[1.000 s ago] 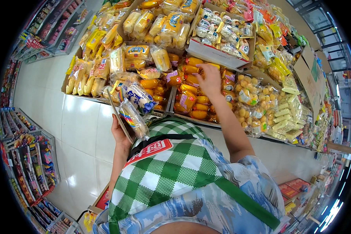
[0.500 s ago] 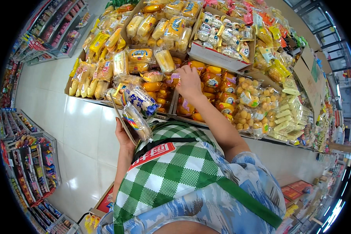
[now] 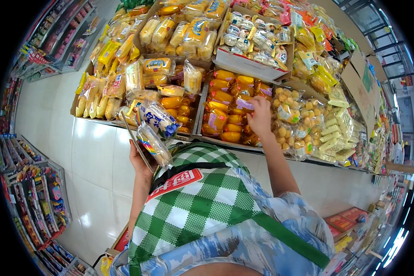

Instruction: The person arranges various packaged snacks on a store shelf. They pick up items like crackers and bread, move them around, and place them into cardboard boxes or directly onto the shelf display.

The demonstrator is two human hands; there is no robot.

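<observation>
Orange plastic-wrapped cakes (image 3: pixel 231 136) lie near centre, thin grey divider (image 3: pixel 200 108) likely keeping pile from spreading left. Right hand (image 3: pixel 261 115) over them, fingers bent; cannot tell whether gripping. Left hand (image 3: pixel 141 162) curls around tilted flat brown board (image 3: pixel 140 149), apparently bracing clear-wrapped pale roll (image 3: pixel 155 145).

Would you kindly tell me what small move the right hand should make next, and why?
I would perhaps have the right hand gently settle the purple-labelled golden packet at its fingertips, working alone: the left hand seems taken up with a thin board, and clear-wrapped bread appears to lean against that board.
</observation>
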